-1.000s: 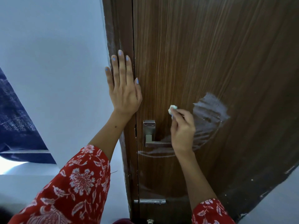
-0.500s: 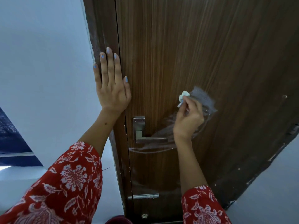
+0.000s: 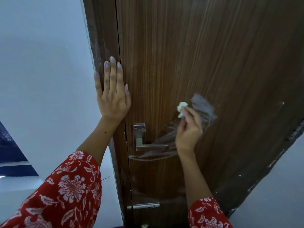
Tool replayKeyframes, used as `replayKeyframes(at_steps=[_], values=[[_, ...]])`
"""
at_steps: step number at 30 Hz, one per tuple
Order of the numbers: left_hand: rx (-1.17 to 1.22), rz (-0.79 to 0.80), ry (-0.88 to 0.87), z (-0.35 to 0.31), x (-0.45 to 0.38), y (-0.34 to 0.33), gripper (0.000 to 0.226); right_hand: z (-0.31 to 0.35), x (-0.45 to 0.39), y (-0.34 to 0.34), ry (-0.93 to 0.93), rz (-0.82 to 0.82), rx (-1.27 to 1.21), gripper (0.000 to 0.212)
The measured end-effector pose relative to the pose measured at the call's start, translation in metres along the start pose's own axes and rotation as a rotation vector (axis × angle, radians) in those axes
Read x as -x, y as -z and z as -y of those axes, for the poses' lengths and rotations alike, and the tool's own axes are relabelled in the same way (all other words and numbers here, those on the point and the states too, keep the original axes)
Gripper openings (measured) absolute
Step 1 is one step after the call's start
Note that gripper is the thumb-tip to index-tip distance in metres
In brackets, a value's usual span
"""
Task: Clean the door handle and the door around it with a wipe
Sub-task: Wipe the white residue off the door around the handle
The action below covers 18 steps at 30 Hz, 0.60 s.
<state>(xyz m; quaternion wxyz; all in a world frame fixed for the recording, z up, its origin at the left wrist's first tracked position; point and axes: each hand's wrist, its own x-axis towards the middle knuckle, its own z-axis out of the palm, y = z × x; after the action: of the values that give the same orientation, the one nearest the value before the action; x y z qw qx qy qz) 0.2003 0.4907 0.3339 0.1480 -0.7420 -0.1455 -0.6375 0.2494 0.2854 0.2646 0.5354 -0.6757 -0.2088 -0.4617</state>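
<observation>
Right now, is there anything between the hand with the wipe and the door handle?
Nothing visible. The right hand holds the wipe against the door, up and right of the door handle; only bare, streaked door lies between.

I have only the head view, worn by the person and looking forward and slightly down at the wooden door (image 3: 205, 63) from close, about arm's reach. The handle (image 3: 148, 143) sits low of centre (wide-angle bowing bends the door's edges), and the white wall (image 3: 41, 71) fills the left side.
</observation>
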Motion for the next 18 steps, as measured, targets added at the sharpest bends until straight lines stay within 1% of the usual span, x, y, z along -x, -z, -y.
replayKeyframes(at_steps=[2, 3, 4, 6, 7, 8, 11, 12, 13, 16, 17, 18], values=[[-0.001, 0.005, -0.002, 0.0, -0.001, 0.0, 0.052, 0.0, -0.008, -0.001, -0.178, -0.159, -0.027, 0.029], [-0.001, 0.007, -0.005, 0.0, 0.0, 0.001, 0.052, 0.005, -0.012, -0.002, -0.195, -0.179, -0.03, 0.029], [0.0, 0.01, -0.011, 0.0, -0.001, 0.001, 0.052, 0.009, -0.013, -0.005, -0.152, -0.149, -0.022, 0.03], [0.0, 0.018, -0.017, 0.0, -0.001, 0.001, 0.053, 0.012, -0.008, -0.009, 0.011, -0.029, -0.007, 0.031], [0.001, 0.018, -0.017, 0.001, -0.001, 0.001, 0.053, 0.01, -0.006, -0.008, 0.06, 0.001, 0.001, 0.033], [0.004, 0.017, -0.016, 0.001, -0.001, 0.001, 0.053, 0.007, -0.006, -0.007, 0.052, -0.006, 0.007, 0.034], [0.006, 0.003, -0.023, 0.001, 0.0, 0.001, 0.052, 0.003, -0.013, -0.007, -0.169, -0.143, 0.008, 0.036], [0.009, 0.002, -0.024, 0.001, 0.0, 0.001, 0.052, 0.006, -0.015, -0.008, -0.184, -0.145, 0.019, 0.039], [0.013, 0.005, -0.023, 0.001, 0.0, 0.001, 0.052, 0.009, -0.015, -0.01, -0.15, -0.107, 0.035, 0.041], [0.01, 0.012, -0.019, 0.0, 0.0, 0.001, 0.052, 0.009, -0.006, -0.011, 0.042, 0.043, 0.057, 0.043], [0.012, 0.011, -0.017, 0.0, 0.0, 0.001, 0.053, 0.006, -0.005, -0.009, 0.051, 0.047, 0.057, 0.042], [0.014, 0.01, -0.016, 0.001, 0.0, 0.001, 0.053, 0.004, -0.006, -0.006, 0.008, 0.018, 0.051, 0.042]])
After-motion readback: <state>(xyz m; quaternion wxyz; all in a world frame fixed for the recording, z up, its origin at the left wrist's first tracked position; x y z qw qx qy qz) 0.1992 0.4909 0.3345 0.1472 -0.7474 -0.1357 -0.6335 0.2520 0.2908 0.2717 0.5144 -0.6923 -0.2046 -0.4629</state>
